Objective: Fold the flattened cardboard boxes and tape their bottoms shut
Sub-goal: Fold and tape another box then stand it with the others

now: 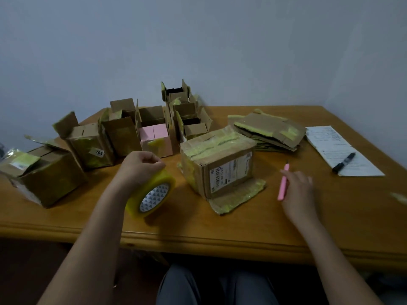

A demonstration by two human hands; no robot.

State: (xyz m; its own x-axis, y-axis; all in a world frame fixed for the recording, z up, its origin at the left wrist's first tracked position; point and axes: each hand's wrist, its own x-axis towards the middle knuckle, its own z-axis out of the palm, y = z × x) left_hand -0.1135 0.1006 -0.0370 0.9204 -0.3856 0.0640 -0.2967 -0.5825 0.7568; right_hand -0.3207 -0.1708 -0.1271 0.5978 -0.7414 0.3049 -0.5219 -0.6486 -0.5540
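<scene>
Head view, looking down at a wooden bench (220,236) pushed against a plain wall. The left hand (141,166) is curled over the top of a roll of yellowish tape (152,194), gripping it while it stands on edge near the front of the bench. The right hand (297,190) holds a pink cutter (283,182) in its fingers, tip pointing away from the person; the hand's a bit blurred, so exactly how the fingers sit is hard to tell.

Between the hands sits a folded box (217,161), flipped so its taped bottom faces up, with a shipping label on the near side and one loose flap lying flat on the bench in front of it. Behind and off to the left there's a row of folded boxes (105,139) standing with their flaps open, one of them pink (155,139), one with a "203" sticker. Back right of the middle box is a stack of flattened boxes (268,130). Further right lies a sheet of paper (339,148) with a black marker (344,162) resting on it. The person's grey-trousered knees show under the bench edge.
</scene>
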